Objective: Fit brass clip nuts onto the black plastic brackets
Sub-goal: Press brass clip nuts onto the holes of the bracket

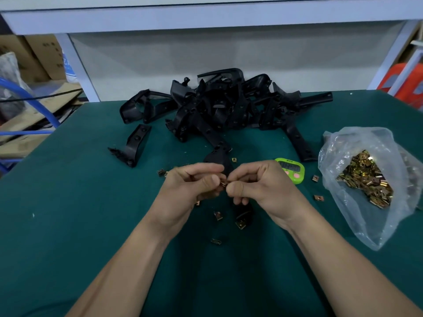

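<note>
Hovering above the green bench (80, 213), the left hand (190, 186) pinched a brass clip nut (223, 184) against the black plastic bracket (218, 160) gripped in the right hand (261, 186); pushed on crooked, the nut would likely spring off among the loose nuts (218, 215).

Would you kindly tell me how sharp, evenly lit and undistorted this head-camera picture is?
Head view: the wide-angle lens bows the white shelf beam; the light is dim and even, with no hard shadows; the bracket pile merges into one dark mass; there is mild glare on the plastic bag; the brass clip nut pinched between left hand and right hand looks soft.
</note>
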Demonstrator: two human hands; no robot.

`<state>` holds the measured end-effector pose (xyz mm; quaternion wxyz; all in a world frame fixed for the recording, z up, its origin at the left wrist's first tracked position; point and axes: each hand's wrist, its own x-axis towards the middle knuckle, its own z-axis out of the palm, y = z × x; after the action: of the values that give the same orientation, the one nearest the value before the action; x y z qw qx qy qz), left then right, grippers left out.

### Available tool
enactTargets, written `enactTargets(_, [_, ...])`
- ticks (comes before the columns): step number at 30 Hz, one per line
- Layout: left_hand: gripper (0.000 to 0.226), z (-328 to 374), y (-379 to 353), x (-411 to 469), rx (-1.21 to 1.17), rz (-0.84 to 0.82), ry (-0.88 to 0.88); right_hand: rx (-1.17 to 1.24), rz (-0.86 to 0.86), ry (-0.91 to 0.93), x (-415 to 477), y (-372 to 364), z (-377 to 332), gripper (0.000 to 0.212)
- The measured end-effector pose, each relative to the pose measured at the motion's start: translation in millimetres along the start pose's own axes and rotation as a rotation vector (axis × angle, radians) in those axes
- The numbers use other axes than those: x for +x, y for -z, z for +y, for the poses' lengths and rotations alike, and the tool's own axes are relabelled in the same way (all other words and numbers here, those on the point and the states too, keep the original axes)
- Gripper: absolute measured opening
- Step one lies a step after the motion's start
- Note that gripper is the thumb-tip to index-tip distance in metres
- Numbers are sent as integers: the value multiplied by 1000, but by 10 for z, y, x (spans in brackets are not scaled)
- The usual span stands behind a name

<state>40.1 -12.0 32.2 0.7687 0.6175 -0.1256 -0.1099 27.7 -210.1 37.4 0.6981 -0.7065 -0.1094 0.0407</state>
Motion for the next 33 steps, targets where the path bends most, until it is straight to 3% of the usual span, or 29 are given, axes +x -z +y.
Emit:
enactTargets(3, [9,-31,-37,-24,670,-30,-174,-79,20,-13,8,28,19,8])
enactTargets(5, [13,-64,-84,-91,922,-36,-226,-119,-66,-62,0,54,6,10])
enactTargets(9, [33,-75,-124,-131,904,-121,-188,-111,-247,-163,-34,138,-67,6])
enactTargets(16, [46,-14,-131,-119,676,-214,-173,9,-276,-216,-37,173,-74,10])
enactTargets(20, [49,-60,-132,-109,818,-114,-237,21,-221,-203,-13,178,-21,15])
enactTargets(23, [49,-82,-78,-111,917,-5,-293,-27,-67,-168,10,158,27,9])
enactTargets(25, [48,-83,7,-80,892,124,-283,-185,81,-131,28,176,58,13])
enactTargets(29, [41,-102,190,36,805,521,-179,-740,269,-58,18,199,96,14])
enactTargets(31, [24,-111,231,66,736,604,-134,-924,302,-56,-10,167,84,12])
enactTargets(33, [19,-89,205,65,677,641,-138,-1037,381,11,-8,87,92,26])
